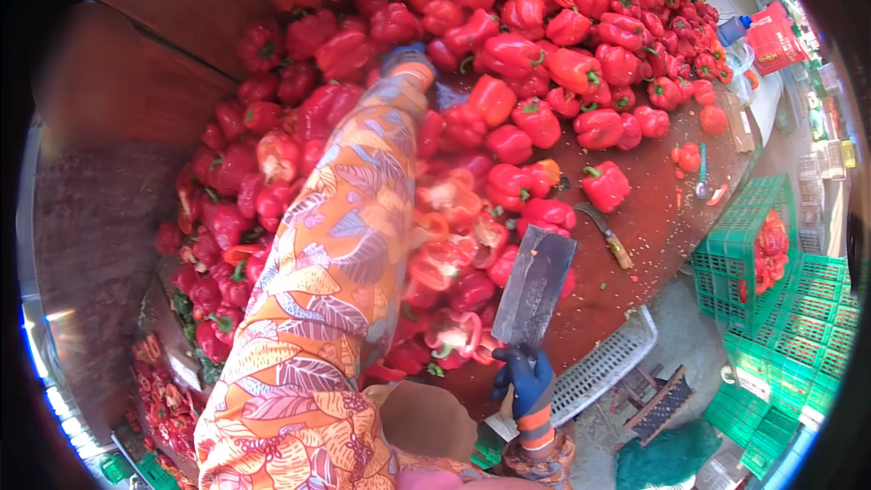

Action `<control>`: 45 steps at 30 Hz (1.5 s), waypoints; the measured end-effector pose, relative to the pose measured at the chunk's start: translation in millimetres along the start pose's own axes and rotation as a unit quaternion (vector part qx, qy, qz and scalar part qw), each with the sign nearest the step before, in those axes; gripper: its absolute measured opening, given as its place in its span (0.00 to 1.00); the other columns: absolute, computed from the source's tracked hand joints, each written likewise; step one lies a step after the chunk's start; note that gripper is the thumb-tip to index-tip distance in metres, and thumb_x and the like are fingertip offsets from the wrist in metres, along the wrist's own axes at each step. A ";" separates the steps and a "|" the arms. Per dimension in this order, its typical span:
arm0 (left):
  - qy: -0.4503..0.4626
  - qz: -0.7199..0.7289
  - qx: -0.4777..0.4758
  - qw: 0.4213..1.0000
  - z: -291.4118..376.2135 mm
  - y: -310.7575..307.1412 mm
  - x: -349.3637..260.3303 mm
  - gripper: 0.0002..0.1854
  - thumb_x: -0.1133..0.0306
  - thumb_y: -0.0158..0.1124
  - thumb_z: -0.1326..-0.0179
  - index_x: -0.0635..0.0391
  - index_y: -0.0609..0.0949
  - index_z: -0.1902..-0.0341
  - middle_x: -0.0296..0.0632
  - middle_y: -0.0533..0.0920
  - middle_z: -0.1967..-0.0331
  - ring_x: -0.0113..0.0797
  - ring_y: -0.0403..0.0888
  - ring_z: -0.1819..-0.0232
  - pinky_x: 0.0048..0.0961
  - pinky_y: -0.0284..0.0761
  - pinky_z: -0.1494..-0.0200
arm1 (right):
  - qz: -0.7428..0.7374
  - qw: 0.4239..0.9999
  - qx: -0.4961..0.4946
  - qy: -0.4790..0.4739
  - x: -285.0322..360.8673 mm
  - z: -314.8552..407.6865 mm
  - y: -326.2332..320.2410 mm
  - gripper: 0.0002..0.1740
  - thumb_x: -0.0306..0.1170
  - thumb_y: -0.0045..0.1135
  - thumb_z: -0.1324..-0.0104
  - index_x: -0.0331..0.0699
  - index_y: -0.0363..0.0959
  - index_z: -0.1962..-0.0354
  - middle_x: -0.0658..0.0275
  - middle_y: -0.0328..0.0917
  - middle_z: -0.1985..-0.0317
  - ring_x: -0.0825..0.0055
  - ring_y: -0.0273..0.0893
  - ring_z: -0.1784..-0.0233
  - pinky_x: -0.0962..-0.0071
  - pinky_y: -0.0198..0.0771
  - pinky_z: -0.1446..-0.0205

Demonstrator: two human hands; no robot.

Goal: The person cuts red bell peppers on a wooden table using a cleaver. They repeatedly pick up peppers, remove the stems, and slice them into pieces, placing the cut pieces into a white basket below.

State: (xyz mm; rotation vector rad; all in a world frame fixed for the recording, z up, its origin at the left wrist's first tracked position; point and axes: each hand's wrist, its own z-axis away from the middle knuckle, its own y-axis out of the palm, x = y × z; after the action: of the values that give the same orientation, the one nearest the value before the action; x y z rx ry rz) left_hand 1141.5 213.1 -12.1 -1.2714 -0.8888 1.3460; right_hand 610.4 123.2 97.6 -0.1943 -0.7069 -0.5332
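Note:
A cleaver (534, 286) with a broad dark blade is held by its handle in my right hand (525, 381), which wears a blue work glove with an orange and grey cuff. Its blade points away from me, beside whole and cut red bell peppers. My left arm, in a flower-printed sleeve, stretches across to the far pile of red bell peppers (514, 54). At its end my gloved left hand (405, 54) is among the peppers, its fingers mostly hidden, so any grip cannot be seen. Split red bell peppers (446, 252) with pale insides lie between my arms.
A curved knife (609, 238) with a wooden handle lies on the red-brown table (653, 211), near a single red pepper (605, 185). Green plastic crates (742, 252) and a white perforated basket (605, 361) stand to the right. Chopped red pieces (167, 401) are at lower left.

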 end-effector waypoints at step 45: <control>0.228 0.145 -0.009 0.963 72.6 -119.4 21.5 0.46 0.51 0.73 0.62 0.42 0.66 0.35 0.55 0.71 0.41 0.53 0.72 0.42 0.42 0.71 0.42 | 0.087 0.971 -0.032 -0.220 78.4 -30.9 45.5 0.15 0.36 0.45 0.32 0.32 0.72 0.60 0.67 0.69 0.85 0.80 0.67 0.87 0.79 0.65 0.82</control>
State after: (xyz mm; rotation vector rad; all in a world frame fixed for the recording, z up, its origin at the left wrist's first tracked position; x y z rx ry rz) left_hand 1095.2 266.3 110.4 -1.6849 -0.4040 1.1889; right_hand 701.7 119.9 126.7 -0.4396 -1.0928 -0.3455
